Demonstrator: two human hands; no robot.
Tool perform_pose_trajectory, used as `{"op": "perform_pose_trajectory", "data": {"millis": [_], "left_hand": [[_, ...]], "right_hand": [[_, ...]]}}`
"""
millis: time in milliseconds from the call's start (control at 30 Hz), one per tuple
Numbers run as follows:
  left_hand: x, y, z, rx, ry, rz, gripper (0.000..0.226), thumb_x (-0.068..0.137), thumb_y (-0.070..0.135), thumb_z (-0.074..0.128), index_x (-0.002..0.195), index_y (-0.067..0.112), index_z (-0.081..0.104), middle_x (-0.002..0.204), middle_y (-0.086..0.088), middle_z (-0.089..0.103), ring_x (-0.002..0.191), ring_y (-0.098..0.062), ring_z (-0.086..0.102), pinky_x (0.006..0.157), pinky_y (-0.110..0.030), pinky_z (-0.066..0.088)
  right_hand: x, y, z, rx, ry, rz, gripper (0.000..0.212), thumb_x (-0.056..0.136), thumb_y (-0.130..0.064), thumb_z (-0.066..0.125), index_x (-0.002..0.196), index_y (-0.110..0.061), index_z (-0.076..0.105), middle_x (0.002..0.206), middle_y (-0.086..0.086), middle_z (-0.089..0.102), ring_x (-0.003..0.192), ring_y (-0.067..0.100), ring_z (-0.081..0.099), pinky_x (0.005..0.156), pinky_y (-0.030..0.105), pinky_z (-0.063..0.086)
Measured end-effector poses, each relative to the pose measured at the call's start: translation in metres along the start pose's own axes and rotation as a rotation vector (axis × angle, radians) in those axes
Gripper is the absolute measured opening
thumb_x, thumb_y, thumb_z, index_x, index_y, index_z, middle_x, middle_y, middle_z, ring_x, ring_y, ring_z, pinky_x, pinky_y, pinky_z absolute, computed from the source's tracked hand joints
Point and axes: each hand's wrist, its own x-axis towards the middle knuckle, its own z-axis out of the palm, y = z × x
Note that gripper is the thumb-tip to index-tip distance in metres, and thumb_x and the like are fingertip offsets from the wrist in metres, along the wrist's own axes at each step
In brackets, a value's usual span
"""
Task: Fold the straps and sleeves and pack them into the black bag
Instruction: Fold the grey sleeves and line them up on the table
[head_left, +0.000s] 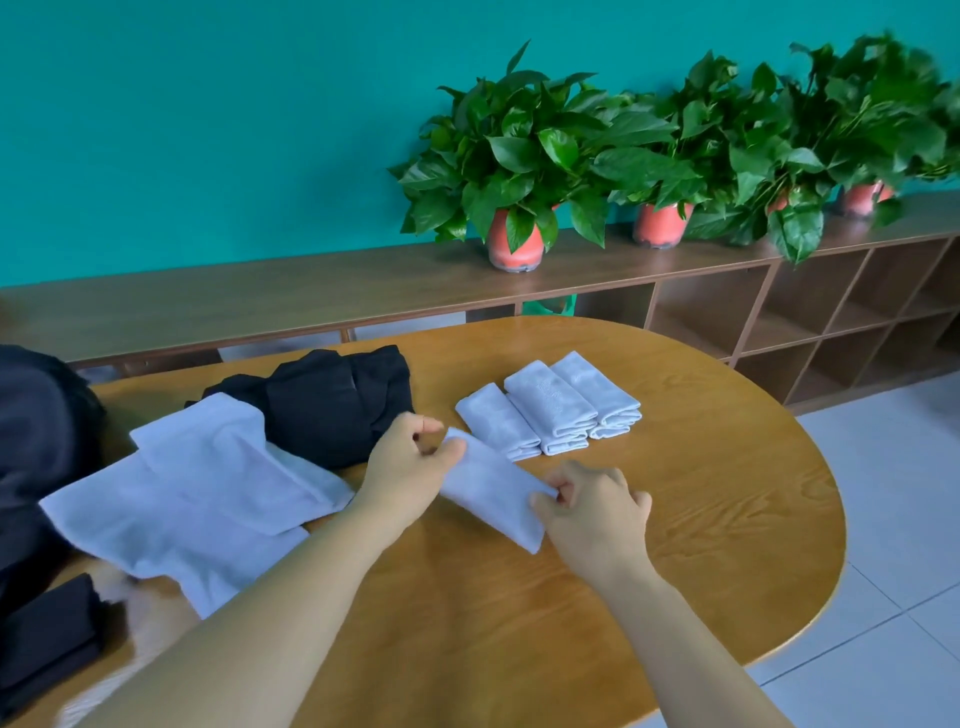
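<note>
Head cam: forearms reaching in from near edge. R hand pinching near end of white sleeve, grip closed on the cloth. L hand pinching far end, grip likewise closed on it. Sleeve lying flat on bench between the two hands; looking like mid-fold.

Near L corner: small folded black piece sitting at bench edge. Beside L forearm: loose white pile lying spread out, not yet folded.

Just beyond the hands: folded white stack, several pieces in neat rows, touching each other. Behind white pile: black fabric heap, crumpled, prob. straps or more sleeves, can't tell which. Far L edge: dark bulk, prob. the black bag, mostly cut off by frame.

Progress est.: folding approx. halfway; packing not begun, nothing visibly going into bag.

Bench: rounded wood top, glossy grain. Floor: pale tile showing to the R. Behind: long low wooden shelf unit w/ open cubbies running along teal wall; potted plants in red pots standing on top.
</note>
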Motion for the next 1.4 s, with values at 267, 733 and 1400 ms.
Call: {"op": "perform_pose_trajectory", "data": {"millis": [267,733,1400], "left_hand": [[0.092,0.042,0.022,0.208,0.07,0.157,0.02,0.091,0.027,0.065,0.102,0.02,0.049,0.082,0.001,0.058,0.077,-0.017,0.058,0.069,-0.036,0.049],[0.15,0.009,0.054,0.357,-0.069,0.276,0.03,0.103,0.015,0.04,0.116,0.015,0.067,0.114,0.004,0.067,0.108,-0.012,0.058,0.092,-0.026,0.046],[0.136,0.003,0.049,0.44,-0.238,0.204,0.08,0.069,0.077,0.014,0.126,0.043,0.057,0.151,0.014,0.025,0.138,-0.009,0.015,0.109,-0.041,0.007]], "right_hand": [[0.069,-0.009,-0.001,-0.192,0.266,-0.169,0.016,0.075,-0.02,0.071,0.087,-0.025,0.061,0.06,-0.009,0.057,0.085,0.016,0.055,0.07,0.03,0.01],[0.106,0.01,0.041,-0.405,0.403,-0.394,0.017,0.071,-0.019,0.074,0.061,-0.024,0.061,0.048,-0.009,0.048,0.071,0.022,0.052,0.081,0.041,0.031],[0.108,0.024,0.049,-0.17,0.38,-0.301,0.016,0.076,-0.026,0.064,0.061,-0.027,0.065,0.075,-0.006,0.05,0.071,0.021,0.05,0.068,0.033,0.035]]}}
